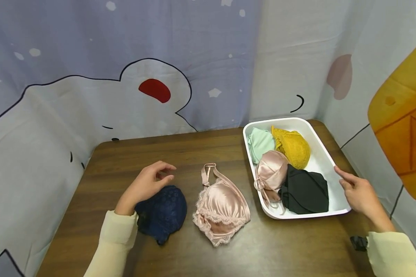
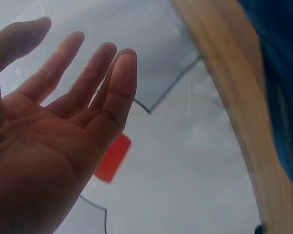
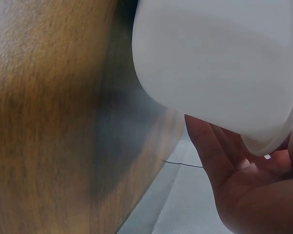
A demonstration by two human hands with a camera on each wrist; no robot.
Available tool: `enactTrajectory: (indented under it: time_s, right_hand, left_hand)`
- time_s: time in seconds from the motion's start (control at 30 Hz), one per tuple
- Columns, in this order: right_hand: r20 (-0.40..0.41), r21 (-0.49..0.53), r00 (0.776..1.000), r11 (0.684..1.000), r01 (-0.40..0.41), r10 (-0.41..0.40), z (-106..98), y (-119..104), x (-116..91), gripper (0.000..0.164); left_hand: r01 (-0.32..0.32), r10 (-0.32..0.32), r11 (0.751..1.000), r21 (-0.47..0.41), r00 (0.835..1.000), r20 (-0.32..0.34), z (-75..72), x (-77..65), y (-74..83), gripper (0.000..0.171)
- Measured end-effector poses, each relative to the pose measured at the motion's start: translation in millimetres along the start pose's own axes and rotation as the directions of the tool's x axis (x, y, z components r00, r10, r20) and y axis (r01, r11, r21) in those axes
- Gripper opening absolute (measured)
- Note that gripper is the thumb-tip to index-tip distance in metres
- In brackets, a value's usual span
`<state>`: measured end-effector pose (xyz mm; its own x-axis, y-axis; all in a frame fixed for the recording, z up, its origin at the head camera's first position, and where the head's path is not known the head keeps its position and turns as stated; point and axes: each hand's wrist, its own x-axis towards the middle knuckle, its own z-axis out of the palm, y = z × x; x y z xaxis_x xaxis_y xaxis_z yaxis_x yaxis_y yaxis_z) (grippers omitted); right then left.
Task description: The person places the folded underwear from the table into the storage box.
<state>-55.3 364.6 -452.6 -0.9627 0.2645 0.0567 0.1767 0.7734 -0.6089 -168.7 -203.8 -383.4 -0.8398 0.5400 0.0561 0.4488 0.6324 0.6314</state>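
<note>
My left hand (image 1: pixel 149 184) hovers at the upper edge of a folded navy lace bra (image 1: pixel 166 213), its fingers loosely bent with nothing between them. In the left wrist view the palm and fingers of that left hand (image 2: pixel 73 112) are bare. A pink satin bra (image 1: pixel 225 207) with lace trim lies on the table to the right of the navy one. At the right, my right hand (image 1: pixel 360 192) holds the rim of a white tray (image 1: pixel 338 196); in the right wrist view its fingers (image 3: pixel 207 146) lie under the tray's outer wall.
Inside the tray are a mint-green garment (image 1: pixel 260 142), a mustard lace bra (image 1: pixel 292 148), another pink satin bra (image 1: pixel 272 169) and a black folded garment (image 1: pixel 305 192). The brown wooden table (image 1: pixel 131 150) is bordered by a printed curtain (image 1: pixel 215 69) behind and at both sides.
</note>
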Motion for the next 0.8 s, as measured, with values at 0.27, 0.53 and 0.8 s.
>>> enactTrajectory:
  time_s: [0.27,0.53,0.8]
  right_hand:
    - [-0.012,0.006,1.000,1.000,0.008,-0.008,1,2,0,0.040]
    - [-0.012,0.006,1.000,1.000,0.011,-0.011,1,1,0,0.040]
    - [-0.014,0.016,1.000,1.000,0.017,-0.017,2,1,1,0.040]
  left_hand:
    - [0.083,-0.083,0.996,0.033,0.996,-0.019,-7.1,-26.9,-21.5,0.027]
    - [0.273,-0.275,0.957,0.099,0.961,0.009,-8.4,-51.7,-44.0,0.041]
    - [0.393,-0.398,0.917,0.068,0.912,0.095,1.8,-64.3,-64.8,0.055]
